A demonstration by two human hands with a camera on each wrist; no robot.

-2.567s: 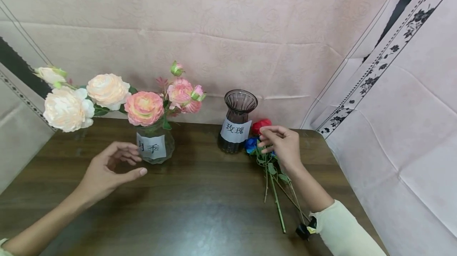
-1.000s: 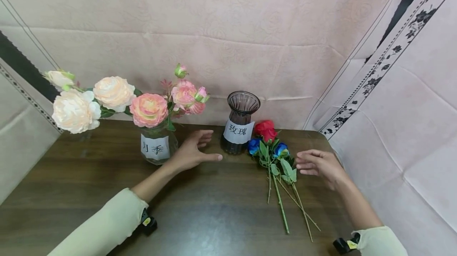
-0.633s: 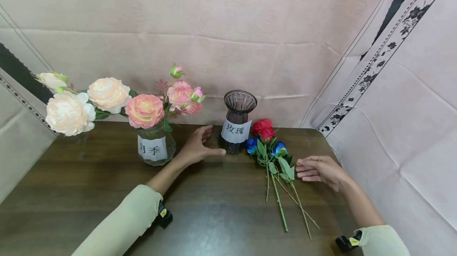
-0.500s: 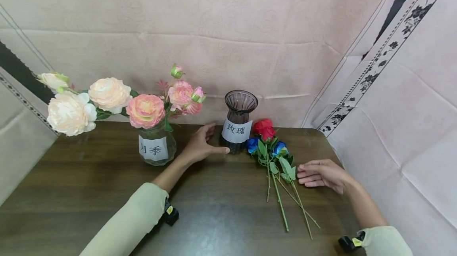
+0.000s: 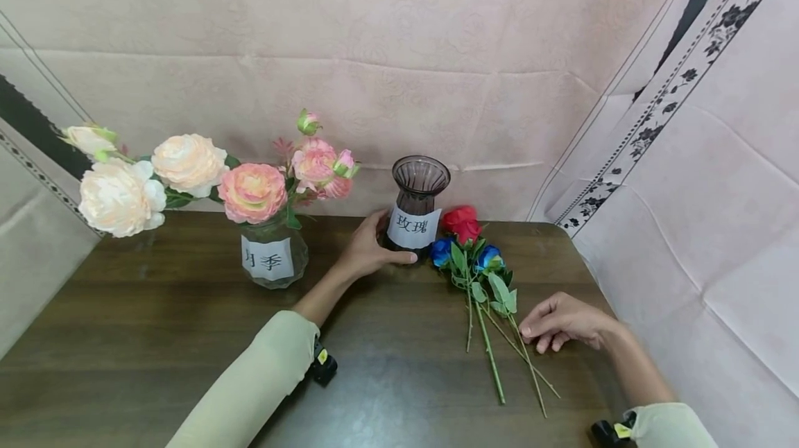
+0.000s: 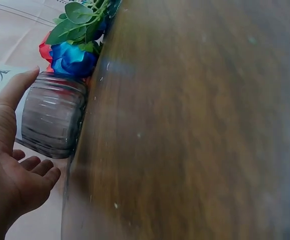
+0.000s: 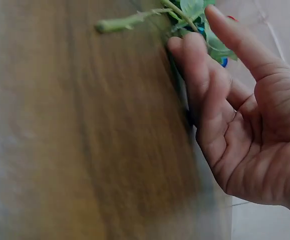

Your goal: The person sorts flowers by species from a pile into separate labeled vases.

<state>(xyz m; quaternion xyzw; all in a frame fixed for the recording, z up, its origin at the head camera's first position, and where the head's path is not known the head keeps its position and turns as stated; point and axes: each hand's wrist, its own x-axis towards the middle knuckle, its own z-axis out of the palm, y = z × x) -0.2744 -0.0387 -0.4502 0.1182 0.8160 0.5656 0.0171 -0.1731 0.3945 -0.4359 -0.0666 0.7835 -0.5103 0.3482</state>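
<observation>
In the head view my left hand (image 5: 367, 248) stands at the left side of a dark glass vase (image 5: 421, 184) with a white paper label. Its thumb reaches across the vase's front. The left wrist view has the fingers bent loosely below the vase (image 6: 52, 117), a gap showing between. My right hand (image 5: 564, 323) is low beside the stems of the artificial roses, one red rose (image 5: 462, 224) and blue roses (image 5: 490, 259) lying right of the vase. From the right wrist, thumb and bent fingers look apart, with a thorny green stem (image 7: 129, 21) near the fingertips.
A clear glass jar (image 5: 293, 262) with a white label stands at the left, holding pink flowers (image 5: 252, 191) and cream flowers (image 5: 121, 197) that lean out leftward. Pale cloth (image 5: 374, 101) hangs behind the brown wooden table (image 5: 187, 351) and along its sides.
My left hand has moved rightward from beside the jar to the dark vase. My right hand has gone from the rose heads out to the right, then down toward the stems, its fingers bending.
</observation>
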